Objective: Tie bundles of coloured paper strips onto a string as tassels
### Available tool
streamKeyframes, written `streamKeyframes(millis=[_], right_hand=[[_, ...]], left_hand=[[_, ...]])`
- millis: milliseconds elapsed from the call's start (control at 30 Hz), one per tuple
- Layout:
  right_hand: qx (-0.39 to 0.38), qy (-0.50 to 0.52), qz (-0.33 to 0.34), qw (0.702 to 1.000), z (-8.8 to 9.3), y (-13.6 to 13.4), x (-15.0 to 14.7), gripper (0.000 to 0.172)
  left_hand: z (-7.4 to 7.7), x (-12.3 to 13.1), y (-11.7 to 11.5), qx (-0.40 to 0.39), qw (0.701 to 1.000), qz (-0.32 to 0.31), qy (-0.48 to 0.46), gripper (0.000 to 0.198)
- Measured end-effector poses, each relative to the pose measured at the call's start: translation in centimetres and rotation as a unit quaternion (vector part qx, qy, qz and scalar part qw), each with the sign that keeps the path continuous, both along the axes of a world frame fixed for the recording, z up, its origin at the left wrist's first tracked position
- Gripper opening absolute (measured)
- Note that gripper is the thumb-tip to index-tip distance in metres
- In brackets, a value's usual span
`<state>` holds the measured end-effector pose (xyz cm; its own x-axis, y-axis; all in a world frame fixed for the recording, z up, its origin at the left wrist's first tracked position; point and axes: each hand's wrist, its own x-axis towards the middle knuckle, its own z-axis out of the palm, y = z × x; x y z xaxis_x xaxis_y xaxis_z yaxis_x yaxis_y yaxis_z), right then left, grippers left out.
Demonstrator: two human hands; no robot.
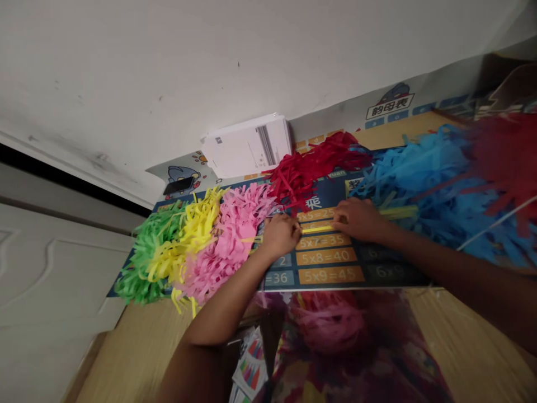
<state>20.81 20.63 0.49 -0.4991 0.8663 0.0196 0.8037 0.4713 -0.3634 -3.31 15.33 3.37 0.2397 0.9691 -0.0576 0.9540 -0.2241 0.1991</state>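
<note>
A thin yellow strip [318,229] stretches between my two hands, low over the printed tabletop. My left hand [282,234] is closed on its left part, and a pale end pokes out beyond the fingers. My right hand [356,219] pinches the strip further right, and a wider yellow length [400,212] shows past that hand. Left of my left hand are bunches of pink tissue fringe [241,224], yellow fringe [197,224] and green fringe [146,257]. Red fringe [310,168] lies behind my hands. Blue fringe [423,168] is heaped beside my right hand.
A stack of white boxes or cards [247,148] stands against the wall. A small black object [178,186] lies at the table's back left. Blurred red fringe [509,162] is at far right. Pink fringe [329,322] sits on my lap, near printed packets [251,364].
</note>
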Motion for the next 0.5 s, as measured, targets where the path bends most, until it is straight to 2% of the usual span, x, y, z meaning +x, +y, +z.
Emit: streamKeyframes(millis=[67,200,233,333,500], right_hand=[[0.024,-0.042,0.020,0.999,0.8,-0.2,-0.7,0.012],[0.124,-0.044,0.197,0.971,1.1,-1.0,-1.7,0.019],[0.141,-0.044,0.224,0.963,1.0,-1.2,-1.9,0.022],[0.166,-0.044,0.236,0.956,0.6,-1.6,-2.4,0.030],[0.189,-0.011,0.197,0.962,0.8,-2.3,-3.4,0.033]], left_hand=[[0.3,0.3,-0.1,0.029,0.998,-0.028,0.050,0.017],[0.2,0.4,-1.0,0.124,0.967,-0.194,0.110,0.021],[0.0,0.5,-1.2,0.138,0.958,-0.220,0.120,0.020],[-0.8,1.0,-1.4,0.175,0.948,-0.229,0.134,0.022],[-1.6,2.1,-0.8,0.192,0.948,-0.219,0.130,0.019]])
